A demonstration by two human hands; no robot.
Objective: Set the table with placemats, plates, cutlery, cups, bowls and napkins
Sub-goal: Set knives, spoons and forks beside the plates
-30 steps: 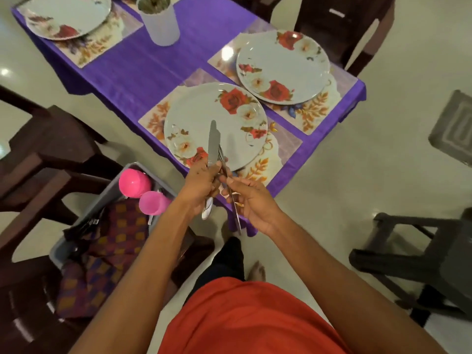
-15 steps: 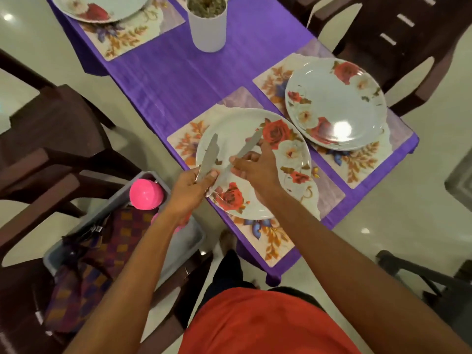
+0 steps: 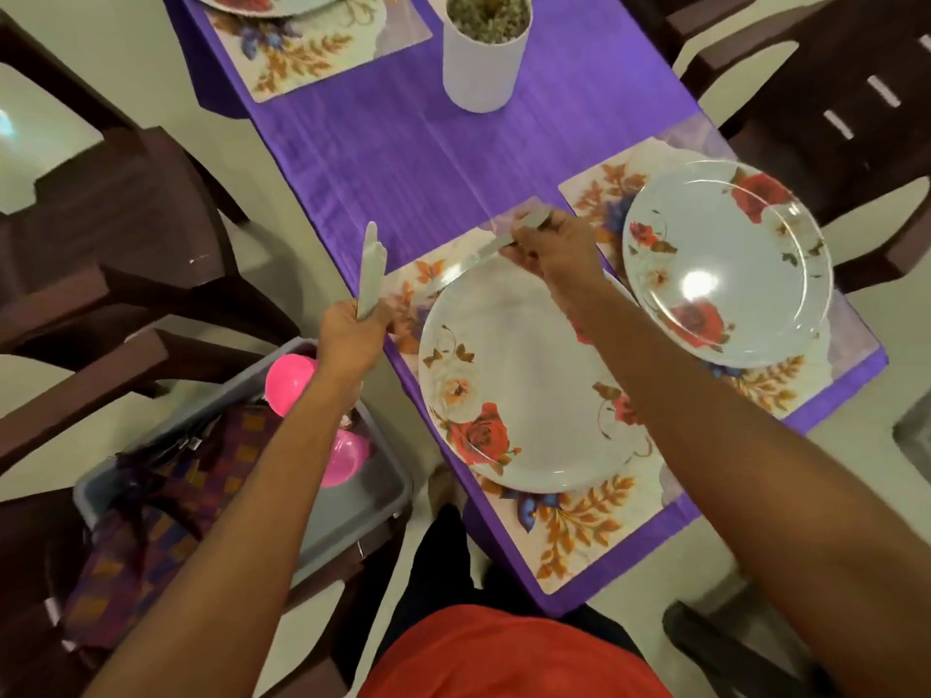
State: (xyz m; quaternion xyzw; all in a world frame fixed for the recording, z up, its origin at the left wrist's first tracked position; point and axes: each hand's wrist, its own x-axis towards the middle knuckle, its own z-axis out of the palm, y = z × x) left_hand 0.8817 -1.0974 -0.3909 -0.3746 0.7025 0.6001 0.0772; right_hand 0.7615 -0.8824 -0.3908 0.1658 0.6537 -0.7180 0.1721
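- The left hand (image 3: 350, 335) gripped a table knife (image 3: 370, 274) by its handle, fingers curled round it, with the blade pointing up and away, off the near edge of the purple tablecloth (image 3: 403, 143).
- The right hand (image 3: 554, 249) pinched a second piece of cutlery (image 3: 468, 263), too blurred to name. It was held low over the far left rim of the near plate (image 3: 529, 375); I could not tell whether it touched the near placemat (image 3: 579, 526).
- The near plate, white with red roses, lay on that leaf-printed placemat at the table's corner.
- A second rose plate (image 3: 725, 264) sat on its own placemat (image 3: 594, 193) just to the right.
- A white cup (image 3: 483, 68) with greenish filling stood farther along the cloth, near a third placemat (image 3: 312, 52).
- To the left, a grey tub (image 3: 352, 511) on a dark chair (image 3: 126, 304) held two pink cups (image 3: 289, 380) and checked napkins (image 3: 151, 506).
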